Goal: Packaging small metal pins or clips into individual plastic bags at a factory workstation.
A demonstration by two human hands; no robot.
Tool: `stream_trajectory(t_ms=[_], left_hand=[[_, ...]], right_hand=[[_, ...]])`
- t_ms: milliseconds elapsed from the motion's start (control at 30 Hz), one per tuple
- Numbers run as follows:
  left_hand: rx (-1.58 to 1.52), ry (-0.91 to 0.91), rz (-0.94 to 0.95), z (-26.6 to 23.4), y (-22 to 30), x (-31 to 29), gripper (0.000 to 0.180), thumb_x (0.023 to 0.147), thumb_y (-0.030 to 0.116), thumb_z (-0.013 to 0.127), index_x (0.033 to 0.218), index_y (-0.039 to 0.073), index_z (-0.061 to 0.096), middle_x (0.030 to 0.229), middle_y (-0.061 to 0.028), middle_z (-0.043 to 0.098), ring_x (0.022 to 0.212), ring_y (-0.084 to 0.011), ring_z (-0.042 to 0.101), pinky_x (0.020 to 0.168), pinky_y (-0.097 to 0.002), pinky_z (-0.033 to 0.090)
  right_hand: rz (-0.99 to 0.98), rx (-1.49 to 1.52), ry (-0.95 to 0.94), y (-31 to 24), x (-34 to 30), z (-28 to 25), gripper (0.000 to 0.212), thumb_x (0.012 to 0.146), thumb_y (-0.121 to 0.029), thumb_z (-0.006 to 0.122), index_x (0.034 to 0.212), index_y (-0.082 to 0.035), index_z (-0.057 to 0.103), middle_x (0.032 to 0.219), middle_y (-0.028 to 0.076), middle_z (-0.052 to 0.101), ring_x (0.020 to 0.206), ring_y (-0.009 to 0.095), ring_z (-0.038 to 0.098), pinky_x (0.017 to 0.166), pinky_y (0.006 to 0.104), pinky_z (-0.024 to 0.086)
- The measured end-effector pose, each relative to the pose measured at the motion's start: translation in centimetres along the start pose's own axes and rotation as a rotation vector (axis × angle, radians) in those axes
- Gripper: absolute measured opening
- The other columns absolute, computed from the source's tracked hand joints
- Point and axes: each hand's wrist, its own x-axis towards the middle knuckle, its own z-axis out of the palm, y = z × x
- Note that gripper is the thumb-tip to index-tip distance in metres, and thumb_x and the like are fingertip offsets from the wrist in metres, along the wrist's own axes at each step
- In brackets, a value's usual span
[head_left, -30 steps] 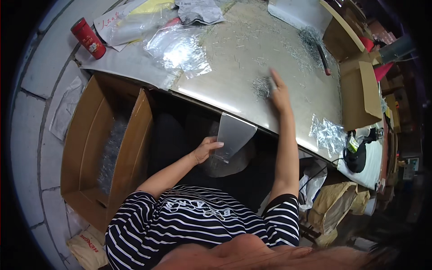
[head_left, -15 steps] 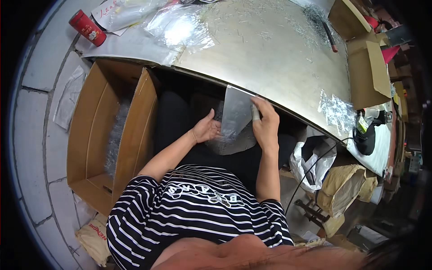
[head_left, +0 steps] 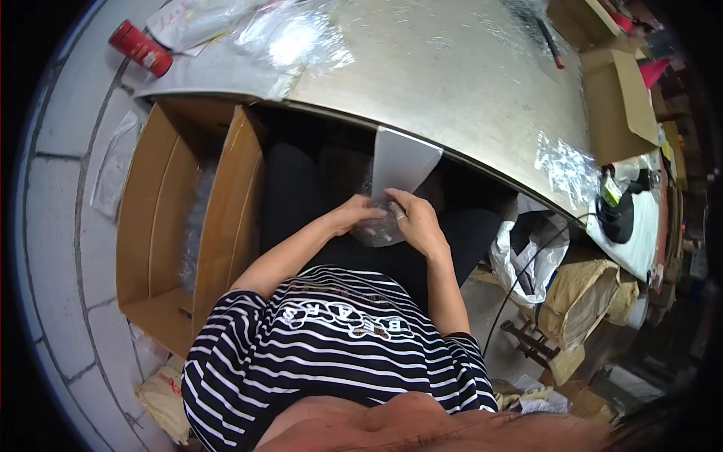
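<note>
Head view: the translucent sheet (head_left: 404,160) slants from the edge of the tabletop (head_left: 467,83), its near end by the curled fingers of left hand (head_left: 355,214) and right hand (head_left: 419,223); their grip I cannot tell.

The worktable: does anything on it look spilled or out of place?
Yes, somewhat. Thin, shiny bits lie loosely strewn over its far side, as if spilled, though they may be left that way on purpose. A crumpled sheet of clear plastic near the right edge looks like stray wrapping.
</note>
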Motion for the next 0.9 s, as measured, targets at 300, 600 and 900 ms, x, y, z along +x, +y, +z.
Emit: stream_trajectory(t_ms=[300, 600, 900], left_hand=[[0.126, -0.001, 0.185, 3.1, 4.6, -2.5, 0.048, 0.097, 0.037, 0.052, 0.126, -0.001, 0.055, 0.110, -0.0123, 0.066, 0.091, -0.0224, 0.068, 0.069, -0.0322, 0.059], [0.324, 0.354, 0.834, 0.3, 15.9, -3.6, 0.029, 0.099, 0.019, 0.049, 0.110, -0.005, 0.060, 0.098, -0.0177, 0.068, 0.090, -0.0245, 0.069, 0.077, -0.0304, 0.055], [1.671, 0.988, 0.615, -5.5, 20.2, -1.3, 0.065, 0.087, 0.031, 0.060, 0.137, -0.005, 0.039, 0.144, -0.0235, 0.037, 0.136, -0.0377, 0.033, 0.110, -0.0499, 0.027]], right_hand=[[0.006, -0.033, 0.028, 3.5, -0.1, -0.4, 0.015, 0.079, -0.009, 0.068, 0.091, -0.001, 0.069, 0.082, 0.014, 0.067, 0.076, 0.026, 0.065, 0.070, 0.0351, 0.051], [0.354, -0.494, 0.939, 10.7, 1.0, -20.7, 0.014, 0.080, -0.006, 0.064, 0.092, 0.001, 0.066, 0.087, 0.014, 0.066, 0.082, 0.028, 0.061, 0.074, 0.0362, 0.049], [-0.140, -0.524, 0.610, 10.3, 21.4, -23.8, 0.045, 0.080, 0.004, 0.055, 0.124, -0.002, 0.056, 0.133, 0.018, 0.052, 0.124, 0.034, 0.048, 0.104, 0.0383, 0.039]])
